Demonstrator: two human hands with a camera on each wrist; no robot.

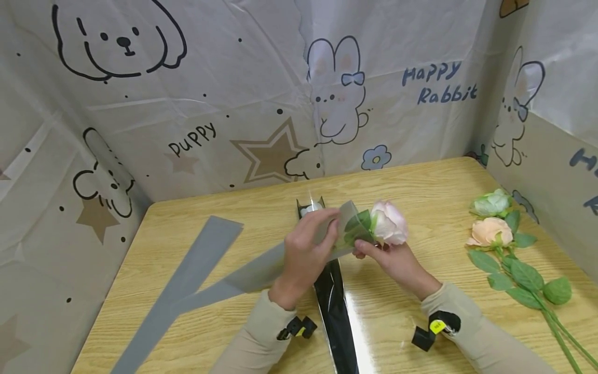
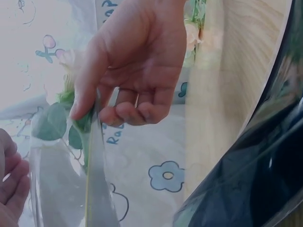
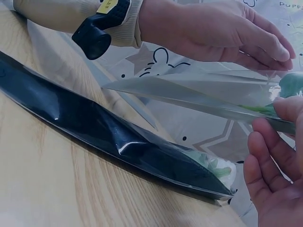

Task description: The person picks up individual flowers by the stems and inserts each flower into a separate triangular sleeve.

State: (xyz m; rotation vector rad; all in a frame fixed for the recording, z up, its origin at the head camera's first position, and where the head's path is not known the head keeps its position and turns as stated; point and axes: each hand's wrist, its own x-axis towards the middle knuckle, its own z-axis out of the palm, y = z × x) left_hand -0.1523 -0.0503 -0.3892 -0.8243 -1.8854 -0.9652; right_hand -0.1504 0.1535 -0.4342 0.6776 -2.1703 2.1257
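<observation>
A pale pink rose (image 1: pixel 389 222) with green leaves lies in a translucent grey flower sleeve (image 1: pixel 261 265), its bloom sticking out of the wide end. My right hand (image 1: pixel 399 265) pinches the sleeve's edge just below the bloom, thumb on the near side and fingers beneath. My left hand (image 1: pixel 303 254) is beside the sleeve's upper part, fingers loosely bent. The right wrist view shows this left hand (image 3: pixel 222 38) above the film without a grip on it. Under the hands lies a black flower sleeve (image 1: pixel 334 311) with a whitish bloom (image 1: pixel 310 208) at its far end.
Another flat grey sleeve (image 1: pixel 187 270) lies on the wooden table (image 1: pixel 411 327) to the left. On the right are a peach rose (image 1: pixel 490 232) and a whitish-green rose (image 1: pixel 492 202) with long leafy stems. Cartoon-printed sheeting (image 1: pixel 210 104) walls the table's back and sides.
</observation>
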